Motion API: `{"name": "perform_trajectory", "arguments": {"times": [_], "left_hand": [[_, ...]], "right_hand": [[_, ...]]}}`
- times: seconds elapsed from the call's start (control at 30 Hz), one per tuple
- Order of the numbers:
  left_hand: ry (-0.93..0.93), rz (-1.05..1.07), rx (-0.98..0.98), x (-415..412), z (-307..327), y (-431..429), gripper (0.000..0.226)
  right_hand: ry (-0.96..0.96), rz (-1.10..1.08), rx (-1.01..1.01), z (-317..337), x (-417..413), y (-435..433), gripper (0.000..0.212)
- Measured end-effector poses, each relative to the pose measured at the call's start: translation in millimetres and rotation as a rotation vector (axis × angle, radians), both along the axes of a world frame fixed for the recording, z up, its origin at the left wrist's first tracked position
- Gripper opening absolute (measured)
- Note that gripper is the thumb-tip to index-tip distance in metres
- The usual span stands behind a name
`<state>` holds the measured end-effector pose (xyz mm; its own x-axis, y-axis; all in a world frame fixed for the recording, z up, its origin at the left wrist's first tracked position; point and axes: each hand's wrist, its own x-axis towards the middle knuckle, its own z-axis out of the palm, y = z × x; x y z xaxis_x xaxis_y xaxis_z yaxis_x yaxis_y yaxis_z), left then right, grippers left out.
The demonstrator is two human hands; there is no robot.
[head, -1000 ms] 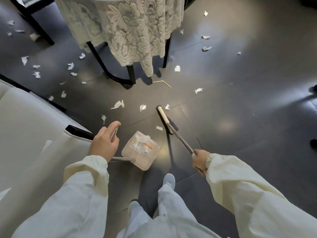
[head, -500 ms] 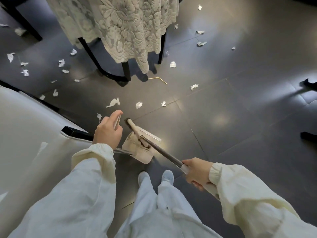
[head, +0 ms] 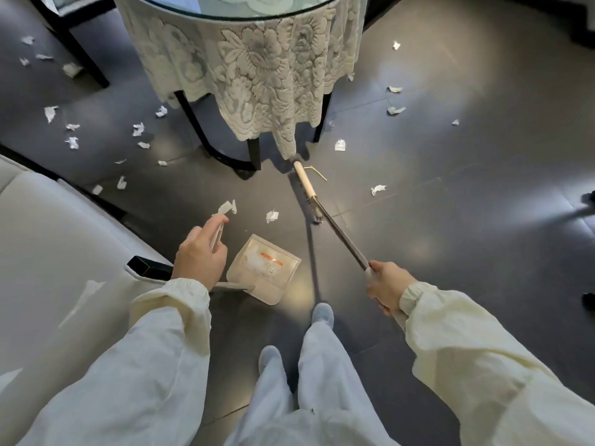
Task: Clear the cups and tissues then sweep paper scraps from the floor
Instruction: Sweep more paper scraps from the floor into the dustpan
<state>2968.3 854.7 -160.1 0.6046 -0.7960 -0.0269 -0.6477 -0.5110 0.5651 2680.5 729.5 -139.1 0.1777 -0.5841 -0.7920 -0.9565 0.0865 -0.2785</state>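
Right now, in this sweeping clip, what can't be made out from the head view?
- Tabletop: cut off by the top edge, so whether cups or tissues remain is unknown.
- Floor under the table: hidden by the lace cloth.
- Dustpan contents: blurred behind its clear wall and label.
- Left hand grip on the dustpan handle: hidden by the hand's back.
- Broom bristles: hidden beneath the head.
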Motion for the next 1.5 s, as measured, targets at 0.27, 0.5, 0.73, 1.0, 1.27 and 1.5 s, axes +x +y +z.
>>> {"name": "perform_trajectory", "arguments": {"times": [0.27, 0.5, 0.73, 1.0, 1.27, 1.5], "left_hand": [[0.015, 0.18, 0.076, 19, -1, -41, 0.043], [0.048, 0.29, 0.039, 39, -8, -87, 0.044], [0.088, 0.306, -0.013, 59, -13, -100, 0.044], [0.164, 0.152, -0.035, 77, -10, -110, 0.046], [0.126, -0.077, -0.001, 72, -4, -125, 0.045], [0.046, -0.213, -0.04, 54, 7, -189, 0.045]], "right_hand": [[0.136, 0.082, 0.009, -33, 30, -88, 0.021], [0.016, 0.209, 0.125, -53, 91, -98, 0.032], [0.093, 0.415, 0.102, -38, 128, -85, 0.033], [0.052, 0.386, 0.294, 37, 116, -84, 0.043], [-0.009, 0.068, 0.274, 73, 77, -83, 0.049], [0.028, -0.034, 0.061, 45, 53, -124, 0.034]]}}
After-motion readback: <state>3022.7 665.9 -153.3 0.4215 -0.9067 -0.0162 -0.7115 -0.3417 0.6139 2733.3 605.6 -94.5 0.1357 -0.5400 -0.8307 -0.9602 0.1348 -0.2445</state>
